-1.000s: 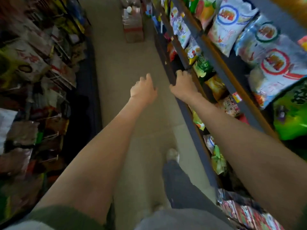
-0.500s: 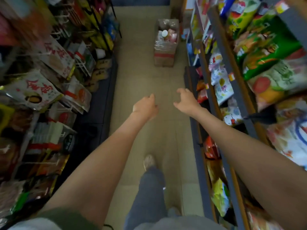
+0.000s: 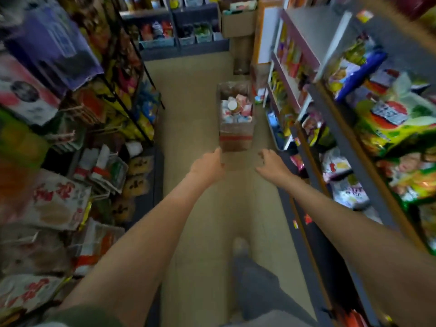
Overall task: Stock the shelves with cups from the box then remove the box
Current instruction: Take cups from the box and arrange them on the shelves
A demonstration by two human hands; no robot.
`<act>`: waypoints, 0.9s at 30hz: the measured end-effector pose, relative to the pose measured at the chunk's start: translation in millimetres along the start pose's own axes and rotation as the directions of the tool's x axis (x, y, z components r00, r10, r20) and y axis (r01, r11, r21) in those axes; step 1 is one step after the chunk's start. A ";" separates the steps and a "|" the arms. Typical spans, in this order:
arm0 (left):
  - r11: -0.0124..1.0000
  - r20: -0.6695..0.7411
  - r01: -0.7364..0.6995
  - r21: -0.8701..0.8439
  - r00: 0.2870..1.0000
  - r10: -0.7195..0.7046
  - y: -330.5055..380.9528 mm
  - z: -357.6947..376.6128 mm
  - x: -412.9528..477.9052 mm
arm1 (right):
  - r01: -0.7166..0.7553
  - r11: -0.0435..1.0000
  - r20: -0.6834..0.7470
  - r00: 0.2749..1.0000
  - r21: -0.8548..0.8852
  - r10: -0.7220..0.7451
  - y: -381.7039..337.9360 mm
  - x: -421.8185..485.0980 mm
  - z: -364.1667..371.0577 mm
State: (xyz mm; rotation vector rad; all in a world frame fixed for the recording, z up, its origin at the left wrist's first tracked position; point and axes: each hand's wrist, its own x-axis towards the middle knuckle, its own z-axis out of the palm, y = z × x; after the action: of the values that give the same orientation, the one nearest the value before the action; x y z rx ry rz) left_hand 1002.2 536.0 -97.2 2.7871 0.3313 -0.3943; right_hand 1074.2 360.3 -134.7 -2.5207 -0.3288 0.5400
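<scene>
While both bare arms stretch forward over the beige tiled floor (image 3: 200,102), a grey-trousered leg (image 3: 254,279) and pale shoe (image 3: 240,246) show beneath them. The left hand (image 3: 207,165) and right hand (image 3: 273,164) are loosely curled, and neither holds anything. Just beyond them a brown cardboard box with a red tape band (image 3: 236,138) stands on the floor, near the grey right-hand shelves (image 3: 304,31), with blurred pink-and-white cups (image 3: 232,106) inside. I cannot tell whether the left fingertips touch its near corner.

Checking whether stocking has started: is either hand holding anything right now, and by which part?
Nothing is held. The left hand and right hand reach forward empty; the box of cups stands ahead of them.
</scene>
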 end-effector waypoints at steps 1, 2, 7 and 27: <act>1.000 -0.005 -0.006 -0.005 1.000 0.006 -8.6 -8.4 29.7 | 0.011 1.000 0.002 1.000 0.005 -0.011 -7.3 31.1 0.1; 1.000 -0.012 -0.006 -0.010 1.000 0.006 -18.1 -18.2 58.8 | 0.013 1.000 0.002 1.000 0.016 -0.013 -15.4 63.7 0.7; 0.999 -0.018 0.047 -0.016 0.999 -0.047 -77.2 -71.3 190.5 | -0.026 0.999 0.042 0.999 0.027 0.025 -72.5 216.0 -2.9; 0.897 0.349 -0.420 0.141 0.868 0.352 -101.7 -185.8 629.3 | -0.446 0.889 -0.101 0.885 0.101 0.455 -90.0 561.5 -69.1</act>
State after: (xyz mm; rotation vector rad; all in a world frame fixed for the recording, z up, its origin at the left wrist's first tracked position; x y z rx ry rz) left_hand 1606.9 806.2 -144.5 2.8296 -0.3666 -0.7995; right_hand 1593.6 591.7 -205.0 -2.5434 0.3330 0.5540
